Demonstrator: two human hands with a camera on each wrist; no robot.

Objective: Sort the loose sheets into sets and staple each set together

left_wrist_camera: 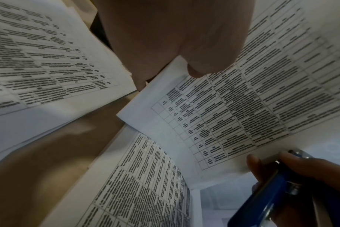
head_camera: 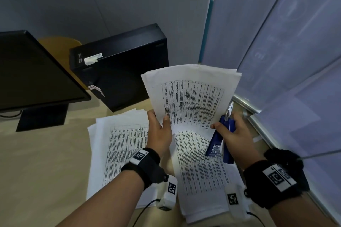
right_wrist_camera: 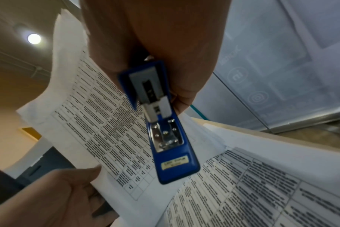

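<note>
My left hand (head_camera: 160,127) pinches the lower left corner of a set of printed table sheets (head_camera: 191,97) and holds it lifted, curling up off the desk. In the left wrist view the thumb (left_wrist_camera: 196,67) lies on that set (left_wrist_camera: 243,107). My right hand (head_camera: 234,132) grips a blue stapler (head_camera: 218,138) at the set's lower right corner, its metal end up, with the thumb touching the sheet edge. The right wrist view shows the stapler (right_wrist_camera: 165,130) from below, in front of the set (right_wrist_camera: 99,122). Two more piles lie flat: one on the left (head_camera: 118,143), one beneath the hands (head_camera: 201,167).
A black monitor (head_camera: 33,72) stands at the left and a black computer case (head_camera: 121,66) lies behind the papers. Frosted glass panels (head_camera: 286,42) with a metal rail close off the right side. The wooden desk (head_camera: 46,162) shows bare at the near left.
</note>
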